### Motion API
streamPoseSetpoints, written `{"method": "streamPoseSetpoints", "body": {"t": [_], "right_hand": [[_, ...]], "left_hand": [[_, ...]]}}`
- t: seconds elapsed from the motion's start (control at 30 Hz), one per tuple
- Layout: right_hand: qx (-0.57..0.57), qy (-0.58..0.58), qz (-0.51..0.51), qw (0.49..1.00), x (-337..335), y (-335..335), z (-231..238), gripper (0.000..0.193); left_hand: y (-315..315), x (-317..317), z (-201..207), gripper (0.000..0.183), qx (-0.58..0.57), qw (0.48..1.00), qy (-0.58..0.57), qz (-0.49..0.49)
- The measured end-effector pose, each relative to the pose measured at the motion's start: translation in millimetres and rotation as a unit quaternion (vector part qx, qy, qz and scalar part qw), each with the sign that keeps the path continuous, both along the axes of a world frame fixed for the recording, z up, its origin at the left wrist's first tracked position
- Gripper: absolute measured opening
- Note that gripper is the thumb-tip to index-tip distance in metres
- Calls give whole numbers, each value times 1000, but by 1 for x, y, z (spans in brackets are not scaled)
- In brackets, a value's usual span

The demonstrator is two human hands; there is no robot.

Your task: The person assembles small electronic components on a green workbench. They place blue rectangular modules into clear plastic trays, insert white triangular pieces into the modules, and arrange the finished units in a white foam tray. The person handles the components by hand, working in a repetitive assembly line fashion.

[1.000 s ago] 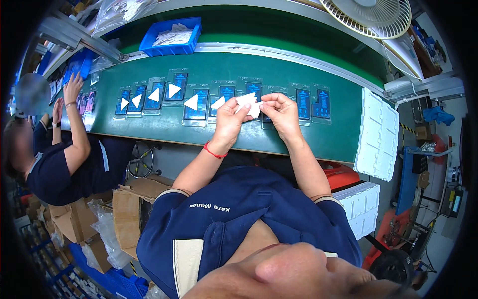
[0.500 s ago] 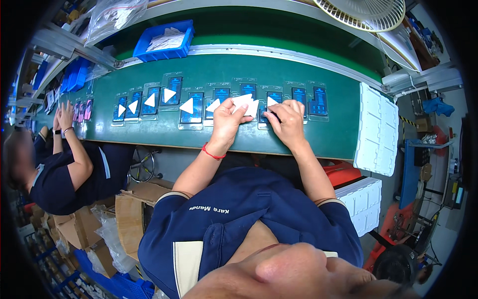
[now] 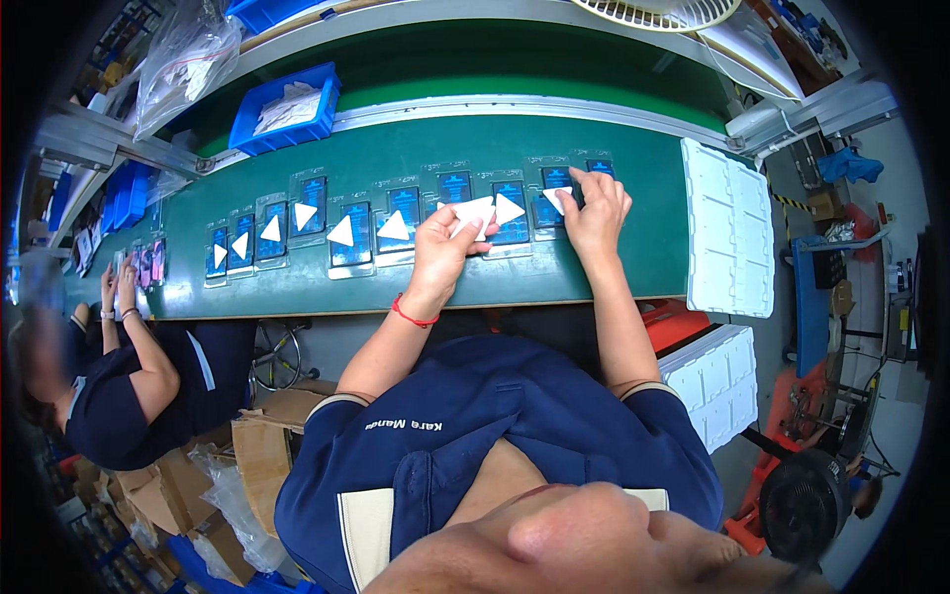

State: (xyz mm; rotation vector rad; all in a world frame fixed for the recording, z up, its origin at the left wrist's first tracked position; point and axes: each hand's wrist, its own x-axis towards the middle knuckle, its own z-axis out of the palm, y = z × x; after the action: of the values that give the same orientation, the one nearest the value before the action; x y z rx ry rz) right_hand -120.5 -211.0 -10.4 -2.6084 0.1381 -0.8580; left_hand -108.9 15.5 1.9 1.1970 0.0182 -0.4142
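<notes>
My left hand (image 3: 442, 247) is closed on a small stack of white triangular pieces (image 3: 473, 215) above the bench. Thumb and fingers of my right hand (image 3: 597, 212) are at another white triangular piece (image 3: 554, 201), low over a dark blue flat rectangular item (image 3: 547, 215) in a clear plastic tray. More such dark blue items lie in clear trays along the bench, several with a white triangle on top, such as the triangle (image 3: 509, 209) between my hands. My right hand partly hides the items at the right end.
On the green bench (image 3: 475, 287) a blue bin (image 3: 327, 119) of white pieces stands at the back left. White moulded trays (image 3: 727, 238) lie at the right end, more (image 3: 712, 386) below. A co-worker (image 3: 148, 366) works at the left. A fan (image 3: 663, 12) hangs at the top.
My right hand has moved right to another dark blue item. A white triangle now shows on the item it was at before. My left hand keeps its stack; the view has shifted.
</notes>
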Motion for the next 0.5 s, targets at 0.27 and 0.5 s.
{"method": "streamPoseSetpoints", "body": {"t": [0.27,0.5], "right_hand": [[356,65,257,896,-9,46,19,9],[101,-117,56,986,-4,-18,27,11]], "left_hand": [[-7,-4,-4,25,45,991,-25,-122],[25,41,-3,20,185,955,-228,-29]]}}
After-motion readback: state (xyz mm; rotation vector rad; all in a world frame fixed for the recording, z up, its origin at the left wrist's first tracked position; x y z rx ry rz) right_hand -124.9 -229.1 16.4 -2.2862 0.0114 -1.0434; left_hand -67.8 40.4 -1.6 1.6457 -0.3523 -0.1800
